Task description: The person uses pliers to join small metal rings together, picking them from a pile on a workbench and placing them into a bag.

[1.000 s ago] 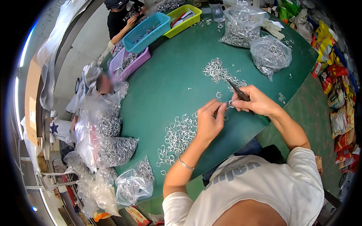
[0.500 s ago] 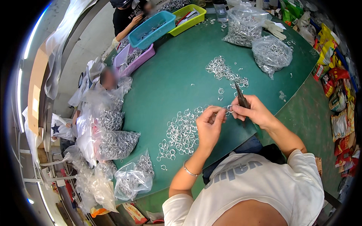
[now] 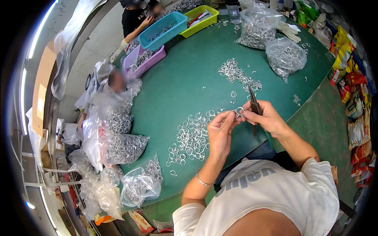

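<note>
My left hand (image 3: 221, 131) pinches a small silver metal ring (image 3: 239, 111) between thumb and fingers, above the green table. The right hand (image 3: 266, 117) is closed around a pair of pliers (image 3: 255, 104), its dark, slim jaws pointing up and away from me. The fingertips of that hand also touch the ring's right side, while the jaws stand apart from it. Just left of my left hand spreads a loose pile of silver rings (image 3: 192, 135). Farther off, beyond the pliers, lies a second, smaller pile of rings (image 3: 232, 71).
Clear bags of rings stand at the far right (image 3: 256, 31) and along the left edge (image 3: 126, 147). Blue (image 3: 163, 33), yellow-green (image 3: 201, 24) and purple (image 3: 147, 65) bins sit at the far left, near another person (image 3: 134, 23). The green table (image 3: 169, 86) curves around me.
The ring between my fingertips has turned and now shows its round opening more fully. Both hands stay close together. The whole view has shifted slightly.
</note>
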